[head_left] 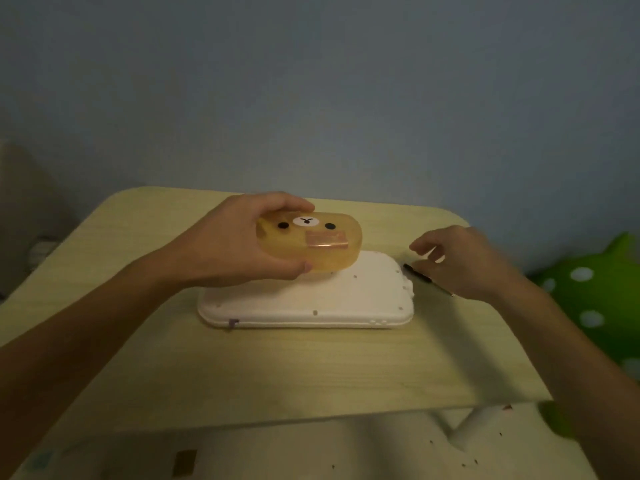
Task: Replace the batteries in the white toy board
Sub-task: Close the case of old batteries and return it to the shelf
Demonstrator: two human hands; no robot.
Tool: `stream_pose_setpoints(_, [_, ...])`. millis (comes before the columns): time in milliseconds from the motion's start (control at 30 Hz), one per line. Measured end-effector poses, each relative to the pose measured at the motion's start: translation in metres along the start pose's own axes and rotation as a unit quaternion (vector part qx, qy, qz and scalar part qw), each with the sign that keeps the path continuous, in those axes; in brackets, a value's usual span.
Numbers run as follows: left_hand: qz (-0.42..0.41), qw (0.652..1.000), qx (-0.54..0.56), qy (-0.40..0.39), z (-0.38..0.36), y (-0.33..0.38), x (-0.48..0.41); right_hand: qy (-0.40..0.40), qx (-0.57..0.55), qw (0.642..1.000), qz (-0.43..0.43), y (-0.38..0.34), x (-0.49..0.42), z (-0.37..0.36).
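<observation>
- The left hand (239, 237) is reaching in from seven o'clock, forearm stretched across the table, and is gripping a translucent amber box (309, 241) by its left end: fingers curling over the far edge, thumb pressing along the near lower edge.
- The box is hanging in the air above the far left part of the white toy board (308, 299); whether its underside is touching the board I cannot tell.
- The box is a rounded, glossy plastic case printed with a bear face, with a brownish strip, like tape, stuck across its near side.
- The right hand (460, 261) is coming in from four o'clock, palm down, fingers loosely curled and spread apart, holding nothing.
- Its fingertips are hovering just above a slim black tool (417, 273), possibly a small screwdriver, lying at three o'clock of the board, close against its right edge.
- The toy board is lying flat near the table's centre, a smooth white rounded rectangle dotted with small dark screw holes.
- The table (242, 368) is showing a pale, matte wood grain.
- A green plush toy (595, 292) with white spots is sitting at three o'clock, beyond the table edge.
</observation>
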State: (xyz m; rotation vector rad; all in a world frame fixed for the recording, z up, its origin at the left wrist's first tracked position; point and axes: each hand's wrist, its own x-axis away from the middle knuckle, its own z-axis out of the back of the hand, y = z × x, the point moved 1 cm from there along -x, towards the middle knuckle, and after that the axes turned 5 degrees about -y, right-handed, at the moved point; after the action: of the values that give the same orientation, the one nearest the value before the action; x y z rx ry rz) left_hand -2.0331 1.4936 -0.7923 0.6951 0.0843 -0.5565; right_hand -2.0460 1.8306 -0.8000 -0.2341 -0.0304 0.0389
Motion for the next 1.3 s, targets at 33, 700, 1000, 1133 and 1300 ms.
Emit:
stream_pose_setpoints(33, [-0.005, 1.0, 0.004, -0.001, -0.005, 0.003, -0.004, -0.016, 0.001, 1.0, -0.018, 0.007, 0.002, -0.003])
stream_pose_setpoints(700, [0.018, 0.996, 0.083, -0.004, 0.148, 0.141, -0.082, 0.1, -0.477, 0.872, -0.04, -0.088, 0.03, 0.221])
stream_pose_setpoints(1000, [0.021, 0.996, 0.089, 0.017, 0.436, 0.364, -0.142, 0.077, -0.557, 0.826, 0.03, -0.192, 0.078, 0.57])
stream_pose_setpoints(1133, [0.023, 0.997, 0.074, 0.022, 0.526, 0.449, -0.139, 0.066, -0.559, 0.823, 0.07, -0.224, 0.105, 0.683])
stream_pose_setpoints(1300, [0.04, 0.995, 0.044, 0.081, 0.598, 0.531, -0.107, 0.054, -0.557, 0.817, 0.138, -0.248, 0.138, 0.772])
